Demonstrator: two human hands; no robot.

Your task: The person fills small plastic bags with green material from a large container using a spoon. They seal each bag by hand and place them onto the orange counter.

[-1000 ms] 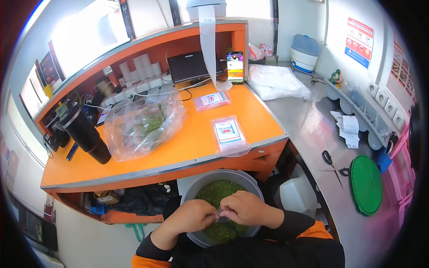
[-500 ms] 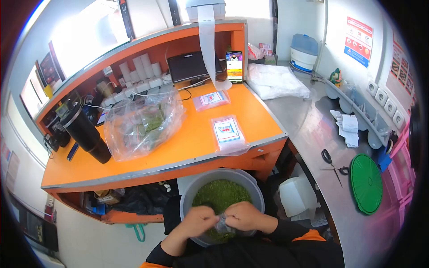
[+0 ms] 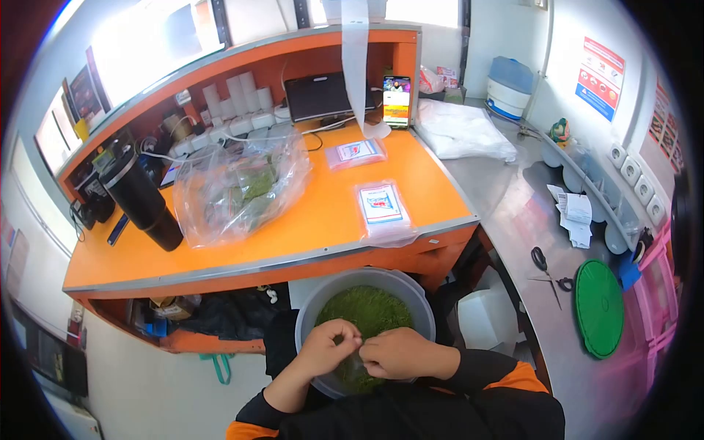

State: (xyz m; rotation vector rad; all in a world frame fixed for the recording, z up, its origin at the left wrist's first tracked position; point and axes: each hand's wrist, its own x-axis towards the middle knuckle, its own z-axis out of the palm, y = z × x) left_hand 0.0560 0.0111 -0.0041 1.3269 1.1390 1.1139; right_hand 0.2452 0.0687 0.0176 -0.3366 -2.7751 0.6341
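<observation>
A grey tub (image 3: 303, 323) holding chopped green herbs (image 3: 367, 306) stands below the orange counter. Over it, my left hand (image 3: 331, 346) is closed, with thumb and fingertips pinched together. Close beside it on the right, my right hand (image 3: 407, 353) is closed too, its fingers curled. A bit of clear plastic seems to hang between and below the fingertips, largely hidden by the hands. On the counter lie a large clear bag (image 3: 213, 194) with some greens inside and two packs of small plastic bags, a nearer one (image 3: 383, 209) and a farther one (image 3: 356, 152).
A black tumbler (image 3: 143, 202) stands on the counter's left, and a lit phone (image 3: 397, 101) leans at the back. Scissors (image 3: 546, 273), a green lid (image 3: 599, 308) and paper slips (image 3: 576, 213) lie on the steel table at right.
Both hands have shifted slightly and their fingers have come nearer together. The plastic between them shows less than before. The camera view has tilted a little.
</observation>
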